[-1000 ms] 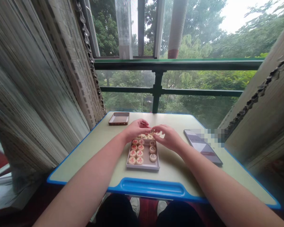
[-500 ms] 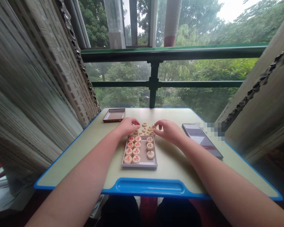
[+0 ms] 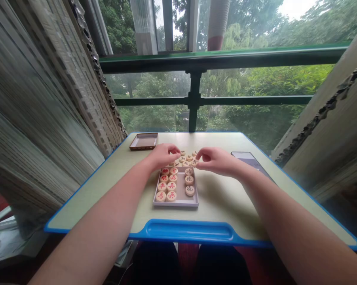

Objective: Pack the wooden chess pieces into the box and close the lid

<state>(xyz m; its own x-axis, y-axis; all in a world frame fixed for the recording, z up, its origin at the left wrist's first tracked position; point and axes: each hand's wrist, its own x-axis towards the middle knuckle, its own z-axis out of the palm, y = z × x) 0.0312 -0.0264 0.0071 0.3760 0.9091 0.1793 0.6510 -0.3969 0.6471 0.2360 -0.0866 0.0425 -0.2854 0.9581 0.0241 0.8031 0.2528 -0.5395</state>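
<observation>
The person's left hand point(image 3: 163, 155) is hovering with curled fingers over loose xiangqi pieces point(image 3: 183, 159), which are lying just beyond the shallow box point(image 3: 176, 204); whether it is pinching one cannot be told. The right hand point(image 3: 215, 160) is bending thumb and forefinger beside a black-lettered chariot piece point(image 3: 194, 162), its grip likewise unclear. The box is holding eight red-lettered pieces point(image 3: 171, 186) and three black-lettered pieces point(image 3: 189, 180).

Curtains point(image 3: 48, 99) flank a green railing point(image 3: 226, 61) before leafy trees point(image 3: 255, 27).
</observation>
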